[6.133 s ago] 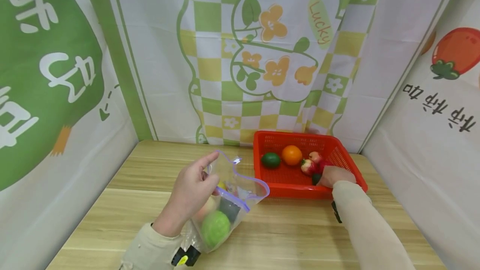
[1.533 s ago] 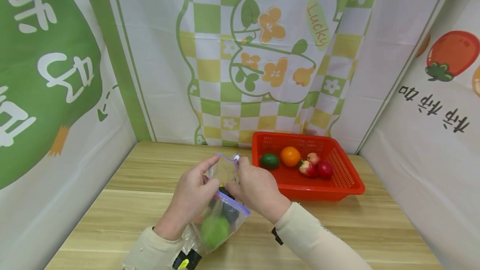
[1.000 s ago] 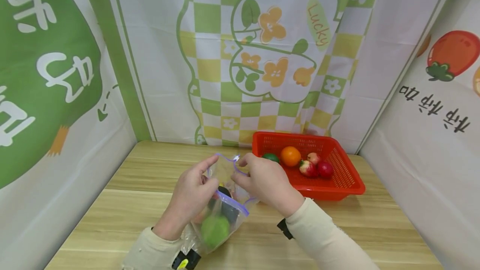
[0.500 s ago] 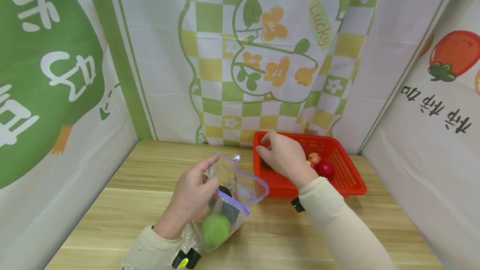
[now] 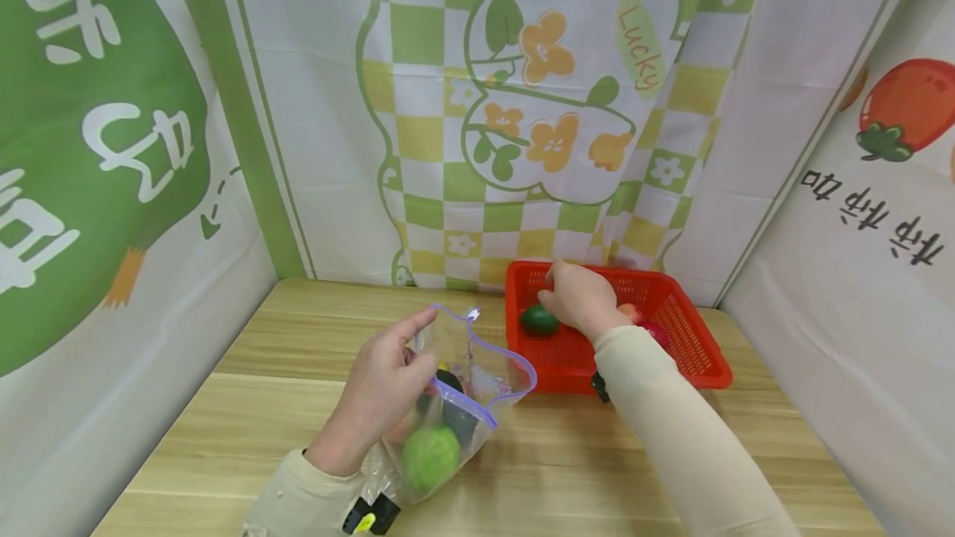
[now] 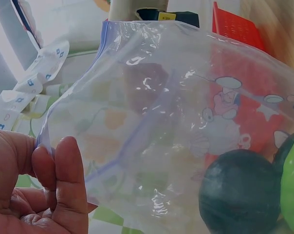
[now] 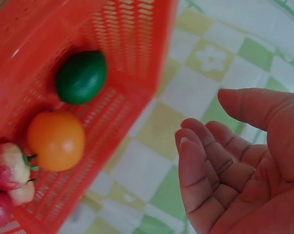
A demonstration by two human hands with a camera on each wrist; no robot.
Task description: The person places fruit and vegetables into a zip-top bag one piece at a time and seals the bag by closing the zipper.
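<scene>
My left hand [image 5: 382,396] pinches the purple-zipped rim of a clear zip bag [image 5: 501,367], whose mouth gapes. Inside the bag are a light green round fruit [image 5: 431,458], a dark green rounded one [image 6: 239,190] and others partly hidden. My right hand [image 5: 585,298] hovers over the red basket [image 5: 552,378] with thumb and fingers apart, nothing between them. In the right wrist view the basket holds a dark green lime-like fruit [image 7: 82,78], an orange [image 7: 57,140] and several red fruits [image 7: 8,165]. From the head view, my right hand covers the orange.
The wooden table [image 5: 567,471] stretches under bag and basket. Behind it hangs a green-and-white checked curtain [image 5: 418,131], and printed fabric walls [image 5: 246,305] stand at both sides.
Earlier my right hand reached into the basket, then to the bag's mouth, where a dark green item now shows inside. It has since moved back right over the basket. My left hand stays put.
</scene>
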